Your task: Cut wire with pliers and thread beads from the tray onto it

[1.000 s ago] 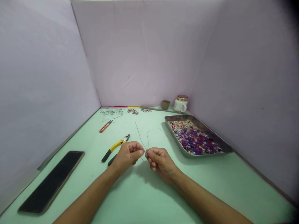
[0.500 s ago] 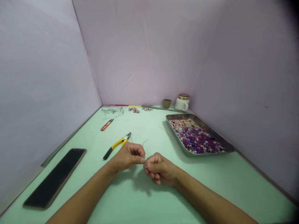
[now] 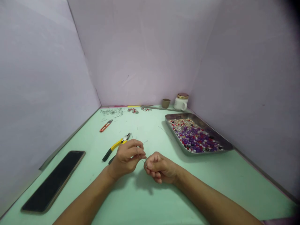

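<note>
My left hand and my right hand meet over the green table, fingertips almost touching. Both pinch a thin wire whose short ends curl up between them. The left fingers are curled with the thumb pressed to the forefinger. The right hand is closed in a loose fist around the wire's lower end. Yellow-handled pliers lie just behind the left hand.
A metal tray of purple, red and white beads sits to the right. Orange thread snips, loose pins and bead clusters lie at the back. A white jar and small cup stand in the corner. A dark phone lies at left.
Both hands have dropped nearer to me and to the table. The long wire ends that stood up a second ago are now shorter, drawn down between the fingers.
</note>
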The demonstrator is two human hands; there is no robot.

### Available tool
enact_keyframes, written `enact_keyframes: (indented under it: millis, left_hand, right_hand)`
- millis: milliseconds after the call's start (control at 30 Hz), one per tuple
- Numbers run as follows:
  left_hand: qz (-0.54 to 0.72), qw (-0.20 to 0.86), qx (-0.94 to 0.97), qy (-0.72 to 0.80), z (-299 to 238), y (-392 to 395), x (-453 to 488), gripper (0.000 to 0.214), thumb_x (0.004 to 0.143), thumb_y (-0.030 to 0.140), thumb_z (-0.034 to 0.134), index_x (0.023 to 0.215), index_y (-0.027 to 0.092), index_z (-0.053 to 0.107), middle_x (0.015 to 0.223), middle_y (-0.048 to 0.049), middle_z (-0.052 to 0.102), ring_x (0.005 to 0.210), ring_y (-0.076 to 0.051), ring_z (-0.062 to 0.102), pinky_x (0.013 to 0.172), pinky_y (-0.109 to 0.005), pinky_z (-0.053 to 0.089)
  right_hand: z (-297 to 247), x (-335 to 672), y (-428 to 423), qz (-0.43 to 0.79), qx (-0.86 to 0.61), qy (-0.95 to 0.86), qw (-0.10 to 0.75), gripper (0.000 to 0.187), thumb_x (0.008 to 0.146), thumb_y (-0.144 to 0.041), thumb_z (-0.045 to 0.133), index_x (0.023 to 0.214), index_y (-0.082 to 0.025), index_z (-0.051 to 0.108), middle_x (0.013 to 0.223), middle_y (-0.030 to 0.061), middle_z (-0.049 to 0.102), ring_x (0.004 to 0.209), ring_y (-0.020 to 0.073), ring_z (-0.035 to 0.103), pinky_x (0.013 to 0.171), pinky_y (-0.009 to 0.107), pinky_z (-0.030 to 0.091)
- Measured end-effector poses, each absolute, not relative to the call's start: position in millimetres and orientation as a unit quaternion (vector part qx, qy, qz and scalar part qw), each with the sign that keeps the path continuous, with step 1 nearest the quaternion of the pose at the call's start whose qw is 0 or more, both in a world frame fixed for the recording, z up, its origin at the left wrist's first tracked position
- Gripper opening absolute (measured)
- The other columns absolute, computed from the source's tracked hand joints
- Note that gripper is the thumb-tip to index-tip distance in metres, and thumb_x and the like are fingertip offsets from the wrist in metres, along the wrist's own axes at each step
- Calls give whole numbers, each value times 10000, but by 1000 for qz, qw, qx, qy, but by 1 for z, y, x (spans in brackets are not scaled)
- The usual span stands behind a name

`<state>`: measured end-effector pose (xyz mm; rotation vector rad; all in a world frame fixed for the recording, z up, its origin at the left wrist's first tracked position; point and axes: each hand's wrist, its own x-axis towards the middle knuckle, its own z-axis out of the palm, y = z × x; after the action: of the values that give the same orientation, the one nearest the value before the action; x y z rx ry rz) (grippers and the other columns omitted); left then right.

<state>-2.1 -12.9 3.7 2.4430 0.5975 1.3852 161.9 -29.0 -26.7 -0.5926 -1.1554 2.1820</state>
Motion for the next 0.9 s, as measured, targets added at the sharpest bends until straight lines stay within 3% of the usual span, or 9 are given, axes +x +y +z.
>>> enact_keyframes:
  millis: [133, 233, 367, 500, 600, 900]
  left_hand:
    - [464, 177, 832, 246, 2, -15, 2, 167, 668, 87, 585, 808, 179, 590, 936, -66, 552, 597, -76, 470, 529, -218, 419]
    - [488, 203, 775, 346, 2, -16, 4, 302, 661, 130, 600, 951, 189, 543, 1103, -92, 465, 518, -41, 376, 465, -210, 380]
    - [512, 276, 733, 353, 4, -18, 2, 74, 690, 132, 567, 760, 153, 580, 915, -65, 531, 546, -62, 427, 481, -212, 377]
    - [467, 437, 716, 282, 8, -20, 0, 97, 678, 149, 596, 767, 141, 633, 858, -84, 583, 703, -142, 541, 560, -243, 436]
    - [442, 496, 698, 268, 10, -21, 1, 77, 680, 147, 599, 740, 135, 646, 795, -78, 599, 681, -149, 562, 568, -259, 457]
    - [418, 429, 737, 314, 4, -18, 2, 81, 696, 171, 558, 658, 128, 616, 671, -35, 565, 479, -85, 494, 433, -217, 411]
  right_hand:
    - [-25, 160, -30, 812, -231, -445, 298, 286, 595, -342, 678, 529, -84, 574, 396, -45, 447, 273, 16, 314, 250, 139, 321]
    - [-23, 159, -29, 773, -253, -458, 360, 290, 597, -361, 675, 542, -91, 586, 407, -43, 459, 292, 20, 339, 276, 141, 343]
    - [-22, 160, -27, 715, -285, -481, 419, 279, 629, -367, 654, 570, -98, 603, 414, -43, 461, 329, 32, 378, 306, 144, 357]
    - [-28, 162, -25, 707, -280, -504, 410, 271, 645, -363, 641, 582, -102, 605, 417, -42, 474, 326, 35, 386, 318, 156, 364]
    - [-31, 162, -24, 704, -279, -516, 402, 255, 650, -351, 637, 593, -104, 609, 419, -42, 487, 313, 36, 397, 329, 166, 373]
    - [-16, 162, -30, 570, -360, -609, 418, 251, 669, -351, 589, 529, -143, 583, 431, -40, 472, 344, 66, 432, 361, 193, 361]
